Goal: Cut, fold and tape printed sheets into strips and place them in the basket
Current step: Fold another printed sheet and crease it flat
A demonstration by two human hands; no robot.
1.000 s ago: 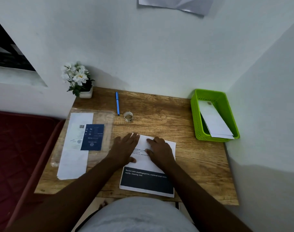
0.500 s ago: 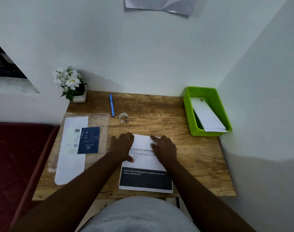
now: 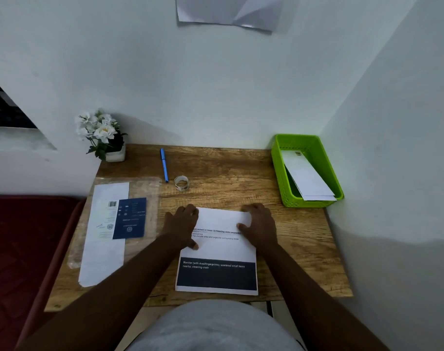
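We've got a wooden desk (image 3: 292,231): white flowers in a small pot (image 3: 103,134) at its back left corner, a blue pen (image 3: 164,165) mid-back, a grey sheet (image 3: 231,11) on the wall above it.

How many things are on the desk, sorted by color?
White: 3, printed sheet, long paper, flowers in pot
Blue: 2, pen, card
Green: 1, basket
Clear: 1, tape roll
Total: 7
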